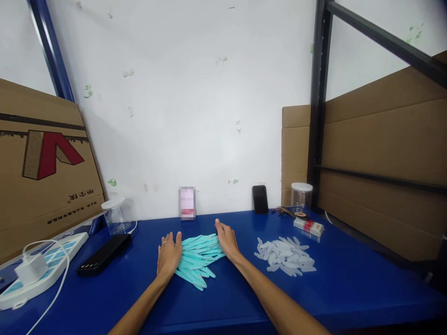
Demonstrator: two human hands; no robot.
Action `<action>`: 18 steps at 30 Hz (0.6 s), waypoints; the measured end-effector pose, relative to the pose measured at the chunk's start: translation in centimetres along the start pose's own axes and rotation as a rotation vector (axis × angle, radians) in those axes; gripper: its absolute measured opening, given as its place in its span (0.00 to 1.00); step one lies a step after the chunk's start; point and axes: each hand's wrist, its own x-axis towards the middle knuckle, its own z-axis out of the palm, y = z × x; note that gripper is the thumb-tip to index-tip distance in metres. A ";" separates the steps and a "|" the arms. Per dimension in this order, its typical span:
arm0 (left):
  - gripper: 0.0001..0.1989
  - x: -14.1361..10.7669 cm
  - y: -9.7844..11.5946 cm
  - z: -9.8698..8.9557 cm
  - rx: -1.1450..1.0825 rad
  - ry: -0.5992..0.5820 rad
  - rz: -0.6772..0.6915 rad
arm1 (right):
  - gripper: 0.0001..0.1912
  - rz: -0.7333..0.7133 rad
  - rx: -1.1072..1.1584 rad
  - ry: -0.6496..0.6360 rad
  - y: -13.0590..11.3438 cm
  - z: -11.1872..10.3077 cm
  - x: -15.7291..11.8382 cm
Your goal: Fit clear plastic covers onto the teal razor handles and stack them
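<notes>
Two open hands, left hand (170, 256) and right hand (227, 239), fingers extended, touch either side of one turquoise strip pile (197, 256), probably so loose pieces stay bunched; right of that pile, one whitish pile (286, 256); lidded jars (118, 218), two, far left and far right; strips overlap, uncountable.

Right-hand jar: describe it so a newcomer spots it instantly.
On the blue table, go to the far right corner, beside the dark metal post. The clear jar there has a white lid. Unlike the similar jar at far left, it has a white-and-red box in front of it.
</notes>
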 end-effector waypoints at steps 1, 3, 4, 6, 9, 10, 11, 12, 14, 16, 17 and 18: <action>0.35 -0.2 0.2 -0.3 -0.011 0.017 -0.032 | 0.24 0.003 0.015 0.000 0.2 -0.1 0.2; 0.34 -0.7 0.3 -1.3 -0.031 0.018 -0.012 | 0.20 0.016 0.041 0.001 0.8 -0.2 0.6; 0.34 -1.1 0.2 -2.1 -0.040 0.005 0.027 | 0.18 0.024 0.054 0.003 1.1 -0.2 0.8; 0.33 -2.2 -0.3 -3.9 -0.053 -0.056 0.147 | 0.16 0.037 0.080 0.004 1.6 -0.2 1.1; 0.37 -4.4 -1.0 -6.8 -0.012 -0.244 0.420 | 0.15 0.057 0.118 0.010 2.1 -0.1 1.3; 0.41 -5.1 -1.1 -7.5 0.022 -0.311 0.499 | 0.15 0.065 0.130 0.017 2.1 0.0 1.3; 0.44 -5.7 -1.0 -8.0 0.059 -0.368 0.559 | 0.15 0.075 0.141 0.025 2.1 0.0 1.3; 0.46 -6.2 -0.9 -8.2 0.093 -0.407 0.592 | 0.15 0.085 0.150 0.034 2.1 0.0 1.3; 0.47 -6.6 -0.6 -8.1 0.132 -0.422 0.608 | 0.16 0.095 0.166 0.053 2.0 -0.1 1.1; 0.45 -6.6 -0.3 -7.2 0.141 -0.380 0.624 | 0.16 0.090 0.179 0.072 1.7 -0.3 0.9; 0.44 -6.4 -0.2 -6.6 0.142 -0.349 0.636 | 0.16 0.083 0.184 0.083 1.4 -0.4 0.8; 0.43 -6.1 -0.1 -6.0 0.143 -0.317 0.648 | 0.17 0.074 0.188 0.095 1.1 -0.5 0.6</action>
